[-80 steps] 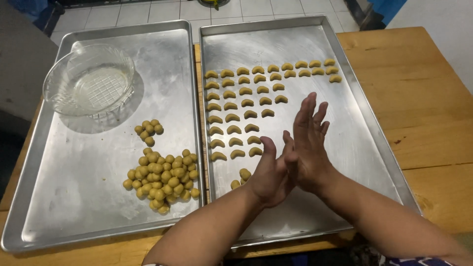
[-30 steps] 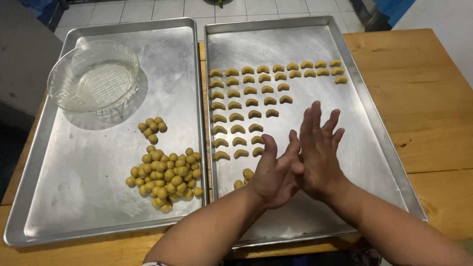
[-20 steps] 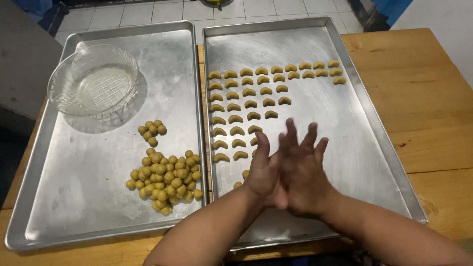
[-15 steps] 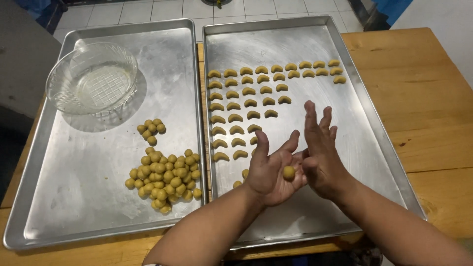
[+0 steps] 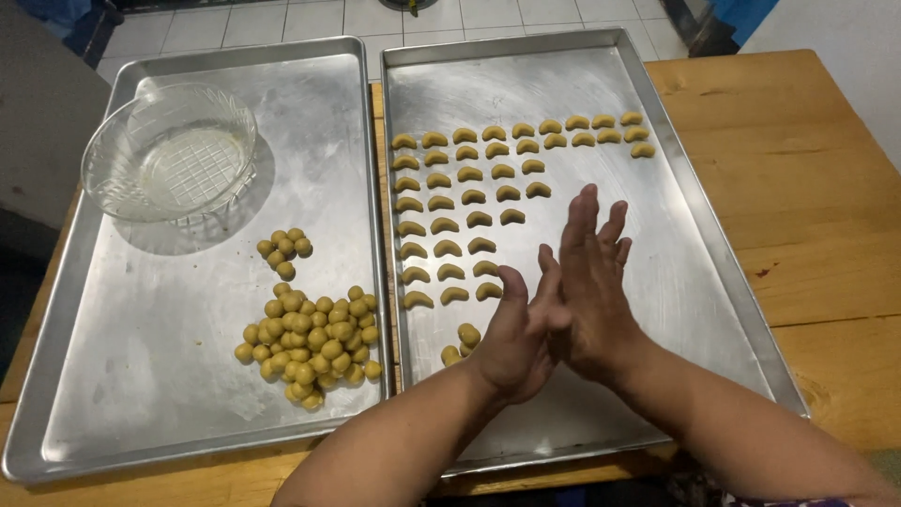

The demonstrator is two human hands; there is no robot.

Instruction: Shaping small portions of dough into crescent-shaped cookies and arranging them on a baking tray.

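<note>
The left hand (image 5: 514, 338) and right hand (image 5: 593, 291) were pressed palm to palm over the near part of the right baking tray (image 5: 694, 235), fingers straight and angled away from the body. Whatever lay between the palms was hidden, so I cannot tell whether a piece of dough was held there.

Just left of the hands, rows of small yellow crescent-shaped dough pieces (image 5: 469, 197) lay on that tray, and a few loose dough balls (image 5: 462, 340) sat on it beside the left wrist. On the left baking tray (image 5: 113, 376) lay a heap of yellow dough balls (image 5: 310, 343), a smaller cluster (image 5: 284, 249) beyond it, and an empty cut-glass bowl (image 5: 171, 150) at the far corner. Both trays rested side by side on a wooden desk (image 5: 807, 178).

The dough looked soft, light and easily dented; a ball would best be picked up gently by its sides with the fingertips, and a shaped crescent lifted from underneath so it kept its curve.
</note>
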